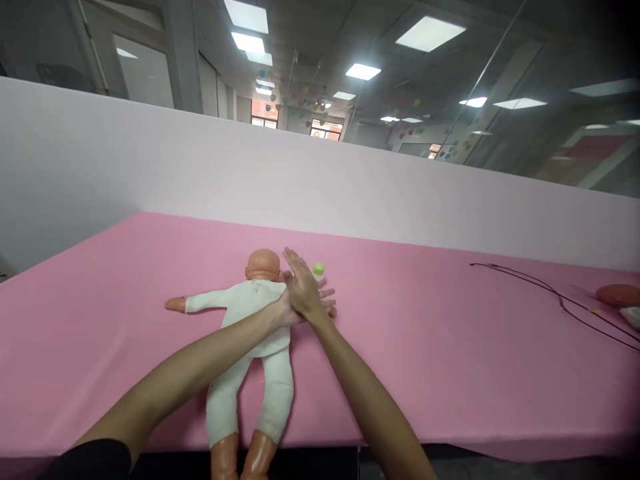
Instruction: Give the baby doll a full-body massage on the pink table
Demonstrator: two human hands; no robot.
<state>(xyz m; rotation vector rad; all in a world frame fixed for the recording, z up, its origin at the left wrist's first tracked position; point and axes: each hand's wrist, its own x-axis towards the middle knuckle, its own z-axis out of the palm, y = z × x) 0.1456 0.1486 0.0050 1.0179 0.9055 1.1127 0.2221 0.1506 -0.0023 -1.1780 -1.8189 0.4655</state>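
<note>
Doll (245, 300) on the pink worktop (425, 360), stretched out lengthwise with its head (263, 263) away from me and its face out of view, so probably lying on its front. One arm sticks straight out to the side; the legs point at me and the feet reach past the near edge, which likely puts the upper body within easy reach. My left hand (295, 312) comes across the doll's back to its shoulder on the far side, fingers open and spread, partly hidden. My right hand (303, 287) is open too, fingers fairly straight and aimed up and away, laid across the left near the wrist. Neither looks closed round anything; flat fingers suit a light press or rub more than a grip. Crossing them like this puts one hand over the other, maybe to work on the lower one. How hard they press, can't tell. The doll's other arm is mostly covered, just a brownish end by my left fingertips. Small green-topped container (319, 270) stands just beyond my hands, handy to reach. Dark cord (555, 292) and an orange-brown thing (619, 295) lie well off to the right, out of the way
</note>
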